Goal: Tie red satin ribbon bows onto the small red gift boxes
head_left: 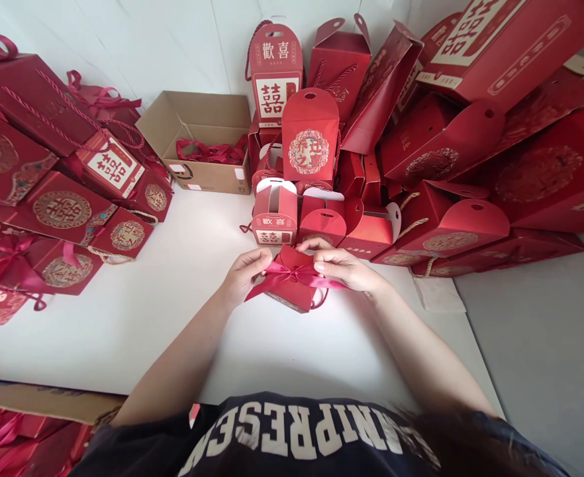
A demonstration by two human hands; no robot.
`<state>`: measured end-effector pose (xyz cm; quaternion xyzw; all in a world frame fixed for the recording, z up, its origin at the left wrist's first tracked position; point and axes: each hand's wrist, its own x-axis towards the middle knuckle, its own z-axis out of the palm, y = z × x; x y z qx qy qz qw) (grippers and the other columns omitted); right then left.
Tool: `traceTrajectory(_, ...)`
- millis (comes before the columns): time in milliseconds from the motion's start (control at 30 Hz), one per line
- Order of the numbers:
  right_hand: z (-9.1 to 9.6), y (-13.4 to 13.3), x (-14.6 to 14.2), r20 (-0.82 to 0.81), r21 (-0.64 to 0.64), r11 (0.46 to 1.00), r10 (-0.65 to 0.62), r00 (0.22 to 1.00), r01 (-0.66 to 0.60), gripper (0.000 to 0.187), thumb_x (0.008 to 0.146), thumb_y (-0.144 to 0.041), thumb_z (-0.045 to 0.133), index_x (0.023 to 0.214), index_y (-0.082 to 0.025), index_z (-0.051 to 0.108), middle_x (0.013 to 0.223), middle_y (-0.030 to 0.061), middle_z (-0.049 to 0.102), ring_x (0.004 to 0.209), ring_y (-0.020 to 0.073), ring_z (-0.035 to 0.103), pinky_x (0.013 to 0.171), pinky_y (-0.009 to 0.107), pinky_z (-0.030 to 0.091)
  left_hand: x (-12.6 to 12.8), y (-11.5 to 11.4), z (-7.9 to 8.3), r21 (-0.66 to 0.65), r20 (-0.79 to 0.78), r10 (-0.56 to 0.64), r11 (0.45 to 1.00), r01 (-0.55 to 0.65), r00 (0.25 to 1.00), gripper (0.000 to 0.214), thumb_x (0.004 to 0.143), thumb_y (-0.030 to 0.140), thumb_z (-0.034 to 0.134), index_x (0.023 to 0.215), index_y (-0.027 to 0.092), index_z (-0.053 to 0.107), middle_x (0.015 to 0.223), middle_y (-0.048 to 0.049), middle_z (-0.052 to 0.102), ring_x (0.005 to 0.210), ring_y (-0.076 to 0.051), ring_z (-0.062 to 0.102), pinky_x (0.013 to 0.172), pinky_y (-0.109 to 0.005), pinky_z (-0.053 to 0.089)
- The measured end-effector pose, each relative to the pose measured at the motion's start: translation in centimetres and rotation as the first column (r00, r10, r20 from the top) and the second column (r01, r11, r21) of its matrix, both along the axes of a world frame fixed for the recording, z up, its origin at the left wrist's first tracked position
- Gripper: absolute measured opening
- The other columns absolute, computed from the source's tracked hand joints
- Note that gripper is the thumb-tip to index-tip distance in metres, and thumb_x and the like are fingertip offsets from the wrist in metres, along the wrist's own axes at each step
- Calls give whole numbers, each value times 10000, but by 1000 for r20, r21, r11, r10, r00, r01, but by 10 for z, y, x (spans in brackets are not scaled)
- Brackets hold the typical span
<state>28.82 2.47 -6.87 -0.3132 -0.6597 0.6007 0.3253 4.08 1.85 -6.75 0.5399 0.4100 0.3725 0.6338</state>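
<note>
A small red gift box (292, 291) stands on the white table (173, 318) right in front of me. A red satin ribbon (294, 273) is tied in a bow across its top. My left hand (245, 273) pinches the bow's left loop, fingers closed. My right hand (344, 267) pinches the right loop and tail, fingers closed as well. Both hands sit on either side of the box, touching it.
Just behind stand several small open red boxes (322, 222). Large red gift bags (471, 132) pile up at the right, finished beribboned boxes (68, 218) at the left. A cardboard carton (200, 142) holding red ribbons sits at the back. Grey floor lies right of the table.
</note>
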Motion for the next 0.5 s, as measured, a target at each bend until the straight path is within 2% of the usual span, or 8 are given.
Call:
traceTrajectory(100, 11, -5, -3, 9, -2, 1000, 10, 1000, -10, 381, 935, -465, 570, 669, -194, 599, 1312, 69, 516, 1253, 231, 511, 1077, 387, 388, 6, -3, 14, 160, -228, 50, 987, -13, 972, 500, 800, 478, 649, 573, 181, 317, 640, 28, 326, 574, -104, 323, 553, -265, 281)
traceTrajectory(200, 23, -8, -8, 36, 50, 999, -16, 999, 14, 414, 961, -462, 527, 661, -190, 613, 1321, 64, 542, 1260, 227, 515, 1076, 381, 390, 12, -4, 26, 259, -471, 88, 965, 43, 878, 591, 734, 473, 724, 576, 184, 233, 635, 34, 297, 583, -99, 300, 538, -262, 240)
traceTrajectory(300, 32, -3, -13, 85, 127, 991, -51, 995, 40, 489, 970, -489, 494, 604, -179, 588, 1311, 58, 568, 1219, 225, 543, 1070, 387, 386, 15, -2, 33, 226, -599, 26, 964, 139, 800, 607, 713, 486, 736, 571, 184, 230, 596, 44, 279, 571, -97, 278, 519, -260, 220)
traceTrajectory(400, 36, 7, -21, 141, 179, 983, -68, 988, 42, 549, 974, -513, 466, 557, -173, 573, 1263, 53, 597, 1171, 217, 567, 1029, 370, 402, 15, 1, 36, 197, -651, -14, 963, 187, 759, 602, 710, 466, 737, 562, 180, 228, 573, 52, 265, 552, -89, 260, 505, -255, 214)
traceTrajectory(500, 36, 16, -30, 186, 177, 981, -112, 976, 79, 615, 965, -559, 446, 498, -171, 544, 1142, 50, 637, 1017, 187, 623, 936, 333, 437, 14, 2, 36, 188, -684, -28, 959, 212, 729, 596, 714, 462, 732, 566, 177, 229, 553, 56, 270, 540, -87, 258, 499, -251, 210)
